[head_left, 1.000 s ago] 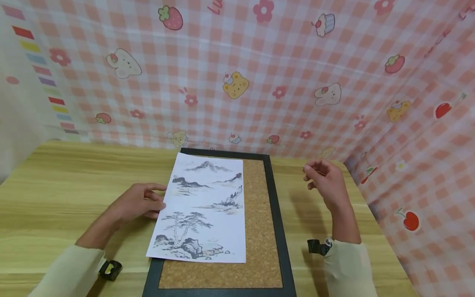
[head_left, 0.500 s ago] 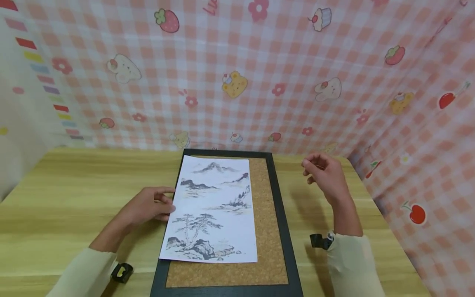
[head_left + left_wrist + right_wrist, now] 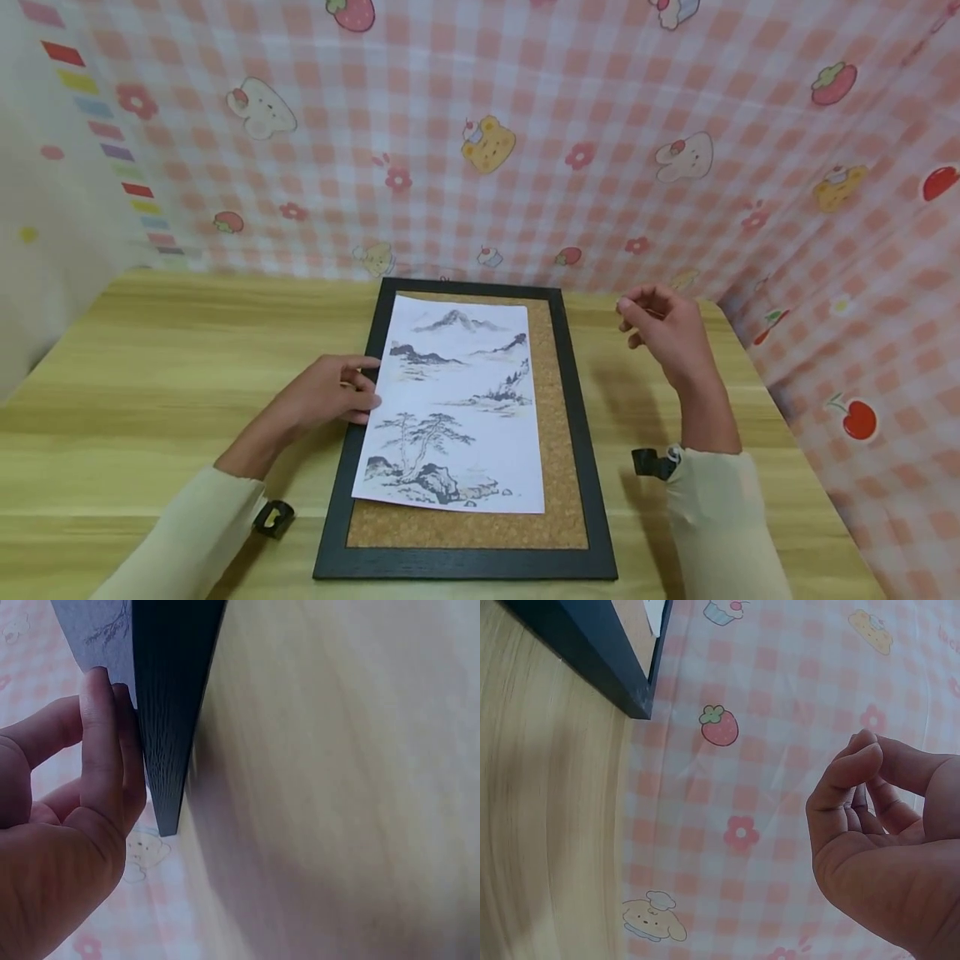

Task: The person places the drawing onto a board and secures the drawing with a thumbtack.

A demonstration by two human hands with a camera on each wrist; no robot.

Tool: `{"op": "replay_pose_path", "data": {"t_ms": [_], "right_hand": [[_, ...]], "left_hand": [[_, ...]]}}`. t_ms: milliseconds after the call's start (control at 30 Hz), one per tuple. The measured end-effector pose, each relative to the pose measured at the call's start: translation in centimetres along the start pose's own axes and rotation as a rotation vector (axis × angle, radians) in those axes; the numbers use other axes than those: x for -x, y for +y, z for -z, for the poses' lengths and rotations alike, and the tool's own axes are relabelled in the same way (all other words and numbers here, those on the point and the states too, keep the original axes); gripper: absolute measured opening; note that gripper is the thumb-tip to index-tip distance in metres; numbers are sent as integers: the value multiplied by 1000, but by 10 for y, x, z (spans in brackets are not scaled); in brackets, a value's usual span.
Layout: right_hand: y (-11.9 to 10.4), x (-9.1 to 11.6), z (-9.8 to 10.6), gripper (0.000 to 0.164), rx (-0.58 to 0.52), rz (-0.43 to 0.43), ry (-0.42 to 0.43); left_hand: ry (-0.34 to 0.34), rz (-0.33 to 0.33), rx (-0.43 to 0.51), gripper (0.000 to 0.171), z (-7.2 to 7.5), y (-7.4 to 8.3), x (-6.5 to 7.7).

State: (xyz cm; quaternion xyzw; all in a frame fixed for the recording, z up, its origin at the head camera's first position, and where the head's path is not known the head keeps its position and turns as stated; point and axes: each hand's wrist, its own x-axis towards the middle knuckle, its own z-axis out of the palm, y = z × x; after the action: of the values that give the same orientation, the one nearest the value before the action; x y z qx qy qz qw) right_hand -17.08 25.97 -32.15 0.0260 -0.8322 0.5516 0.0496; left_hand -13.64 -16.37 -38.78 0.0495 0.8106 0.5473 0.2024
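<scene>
A white paper sheet (image 3: 450, 392) printed with an ink landscape lies over a black-framed cork board (image 3: 465, 563), left of its middle. My left hand (image 3: 318, 396) is at the sheet's left edge and seems to pinch it with thumb and fingers; the grip is partly hidden. In the left wrist view, the sheet's edge shows at the fingertips (image 3: 96, 682), beside the frame's black side (image 3: 166, 742). My right hand (image 3: 667, 337) is raised right of the board, apart from it. Its thumb meets the curled fingers, with nothing visible between them.
The board lies on a light wood-grain table (image 3: 210, 333). Behind it hangs a pink checked cloth (image 3: 420, 100) with cartoon prints, and the same cloth runs along the right side. A black wrist camera (image 3: 274, 518) sticks out near the left sleeve, another near the right.
The sheet has shifted right across the board, along with my left hand, so that more of the left frame bar shows. My right hand keeps its pose. The head view has also shifted.
</scene>
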Motion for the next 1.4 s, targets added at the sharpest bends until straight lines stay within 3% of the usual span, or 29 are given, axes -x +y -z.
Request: {"op": "replay_pose_path", "data": {"t_ms": [200, 500, 833, 1400], "right_hand": [[-4, -6, 1, 30, 7, 23, 6], [-4, -6, -4, 28, 12, 8, 4], [-5, -7, -8, 28, 13, 16, 3], [-8, -13, -28, 27, -17, 40, -44]], "left_hand": [[-27, -25, 27, 64, 0, 4, -8], [-71, -18, 35, 67, -7, 4, -7], [-79, -31, 31, 66, -16, 4, -12], [-80, -28, 10, 68, -12, 4, -5]]}}
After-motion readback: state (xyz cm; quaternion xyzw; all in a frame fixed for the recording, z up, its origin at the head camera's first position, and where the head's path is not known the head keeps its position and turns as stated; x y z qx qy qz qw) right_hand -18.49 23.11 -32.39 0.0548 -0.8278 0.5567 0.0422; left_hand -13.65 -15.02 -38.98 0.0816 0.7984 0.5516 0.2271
